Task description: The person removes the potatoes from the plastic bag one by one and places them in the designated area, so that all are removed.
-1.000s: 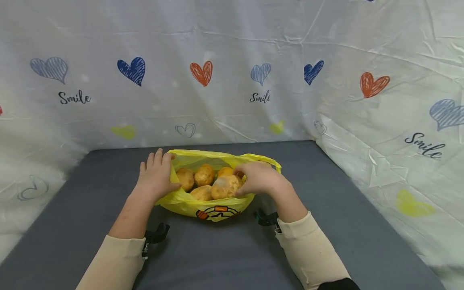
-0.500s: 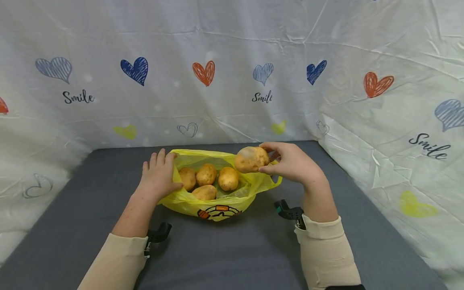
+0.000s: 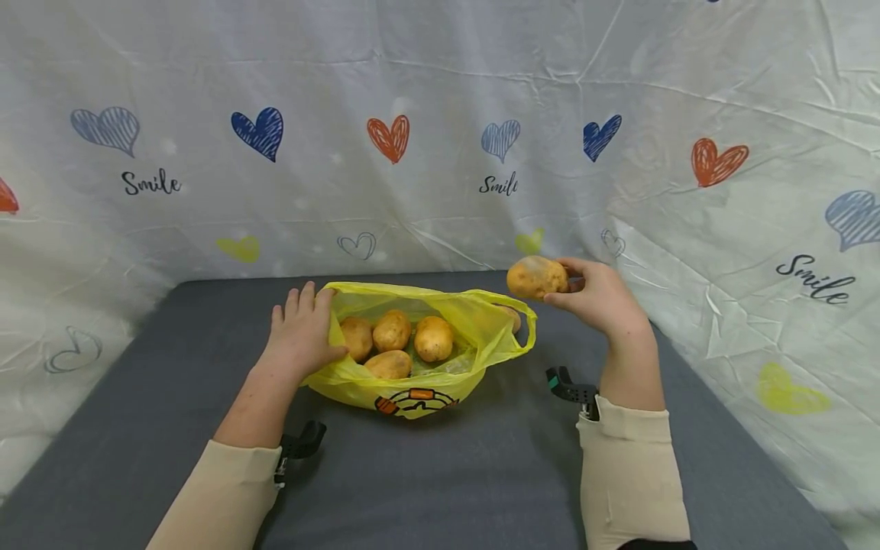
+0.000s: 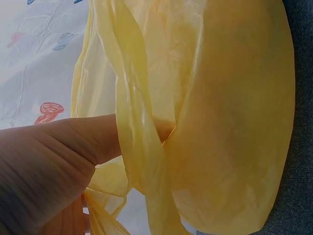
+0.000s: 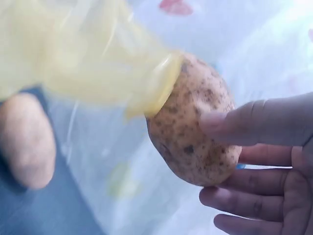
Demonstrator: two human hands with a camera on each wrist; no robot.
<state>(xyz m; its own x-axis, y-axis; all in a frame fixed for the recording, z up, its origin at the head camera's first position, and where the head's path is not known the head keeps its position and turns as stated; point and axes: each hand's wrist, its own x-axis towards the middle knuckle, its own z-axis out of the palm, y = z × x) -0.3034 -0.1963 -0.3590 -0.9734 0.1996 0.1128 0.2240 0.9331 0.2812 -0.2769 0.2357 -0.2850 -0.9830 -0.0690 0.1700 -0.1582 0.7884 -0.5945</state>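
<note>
My right hand (image 3: pixel 596 296) holds a large potato (image 3: pixel 538 277) by its right end, raised at the bag's back right. In the right wrist view, the thumb lies over this potato (image 5: pixel 195 137) and the fingers support it beneath. A yellow plastic bag (image 3: pixel 412 399) sits mouth-up on the table with several potatoes (image 3: pixel 434 339) inside. My left hand (image 3: pixel 299 334) spreads the bag's left edge with straight fingers and an outstretched thumb. The left wrist view has that thumb (image 4: pixel 100 137) passing behind a strip of the bag (image 4: pixel 142 142); its tip is hidden by plastic.
Another potato (image 5: pixel 27 142) lies on the table outside the bag, mostly hidden behind its right handle (image 3: pixel 525 336) in the head view. The dark grey table (image 3: pixel 426 489) meets a white heart-printed sheet (image 3: pixel 440 84) at the back and right.
My right hand has lifted the potato out of the bag and carried it up and to the right, past the bag's handle. My left hand stays at the bag's left edge.
</note>
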